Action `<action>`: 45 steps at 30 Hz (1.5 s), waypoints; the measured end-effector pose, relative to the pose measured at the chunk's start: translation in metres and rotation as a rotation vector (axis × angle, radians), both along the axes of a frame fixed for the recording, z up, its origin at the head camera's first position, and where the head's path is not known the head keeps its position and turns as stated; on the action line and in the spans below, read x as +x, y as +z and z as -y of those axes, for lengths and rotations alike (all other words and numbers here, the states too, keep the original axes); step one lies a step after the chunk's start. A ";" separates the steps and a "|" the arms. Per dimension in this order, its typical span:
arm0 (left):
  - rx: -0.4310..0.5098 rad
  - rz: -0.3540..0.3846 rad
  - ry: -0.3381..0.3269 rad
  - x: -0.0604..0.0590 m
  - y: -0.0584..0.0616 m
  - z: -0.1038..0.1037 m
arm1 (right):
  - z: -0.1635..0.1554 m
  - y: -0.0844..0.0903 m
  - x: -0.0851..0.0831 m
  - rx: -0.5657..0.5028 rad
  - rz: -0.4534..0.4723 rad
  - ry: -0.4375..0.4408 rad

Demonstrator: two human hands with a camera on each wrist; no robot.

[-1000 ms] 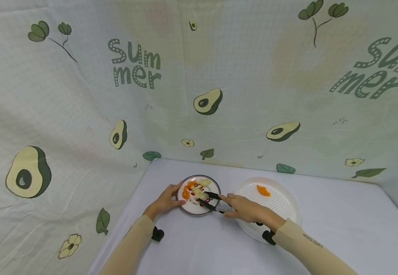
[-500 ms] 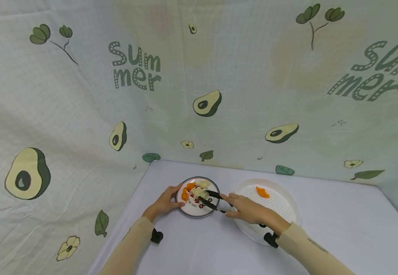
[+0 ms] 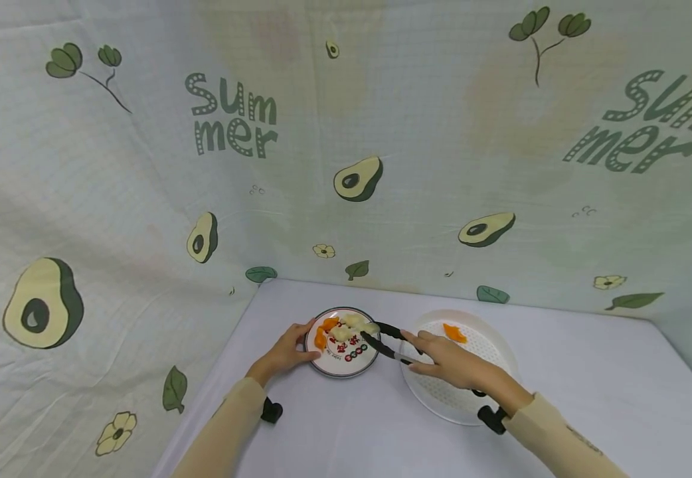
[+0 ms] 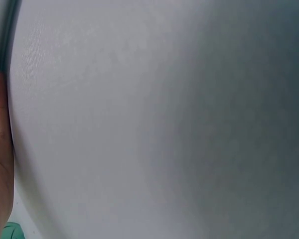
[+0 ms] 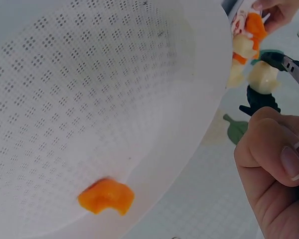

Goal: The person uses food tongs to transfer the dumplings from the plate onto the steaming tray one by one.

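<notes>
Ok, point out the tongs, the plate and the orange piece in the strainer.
tongs [image 3: 389, 338], head view, on the black arms.
plate [image 3: 346, 366], head view, on its near rim.
orange piece [image 5: 106, 196], right wrist view, on its middle.

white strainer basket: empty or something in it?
Not empty. One orange food piece lies on the perforated floor of the white strainer basket; the head view shows the same single piece near its far rim. Nothing else visible inside.
</notes>
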State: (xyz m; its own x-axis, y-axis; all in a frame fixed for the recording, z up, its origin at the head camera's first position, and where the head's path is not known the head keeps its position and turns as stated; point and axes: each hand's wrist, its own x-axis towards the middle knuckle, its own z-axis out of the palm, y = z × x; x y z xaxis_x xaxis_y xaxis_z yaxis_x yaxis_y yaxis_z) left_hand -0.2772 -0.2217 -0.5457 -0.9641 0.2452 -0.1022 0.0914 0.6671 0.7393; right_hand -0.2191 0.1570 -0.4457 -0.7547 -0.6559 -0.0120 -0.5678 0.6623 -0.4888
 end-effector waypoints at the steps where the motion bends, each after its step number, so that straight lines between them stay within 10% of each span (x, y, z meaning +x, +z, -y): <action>1: -0.001 0.002 0.003 0.000 0.000 -0.001 | -0.004 0.001 0.001 -0.002 -0.002 -0.006; 45: -0.001 -0.020 0.018 0.001 -0.004 -0.003 | -0.114 -0.020 0.036 0.063 0.074 -0.232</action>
